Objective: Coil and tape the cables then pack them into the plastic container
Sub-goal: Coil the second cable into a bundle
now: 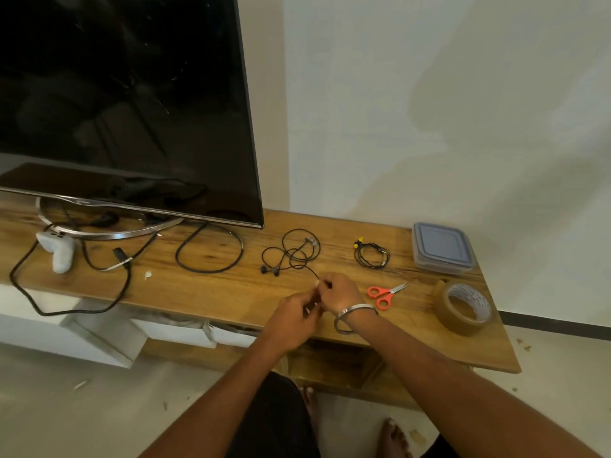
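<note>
1. Both hands meet at the near edge of the surface [231,292]; left hand [296,314] and right hand [337,292] each pinch the plug end of the black earphone cable [291,256]; both grips closed on it, fingers curled.
2. Rest of that cable lies just beyond the grip, up and slightly left of it; loose tangled loops, earbuds at the far-left end of the tangle; the lead runs from the grip diagonally away to the left, so its long axis points away from the person.
3. Judgement: coiling has just begun; the next move is drawing slack toward the grip; the right hand is nearer the free run, the left sits closer to the body.
4. Right of the grip: red scissors [383,294] just beside, tape roll [464,307] further right, plastic container [441,247] beyond it with lid on.
5. Coiled cable with yellow tips [372,254] lies beyond-right of the grip; thick black cable loop [210,251] beyond-left, not yet coiled.
</note>
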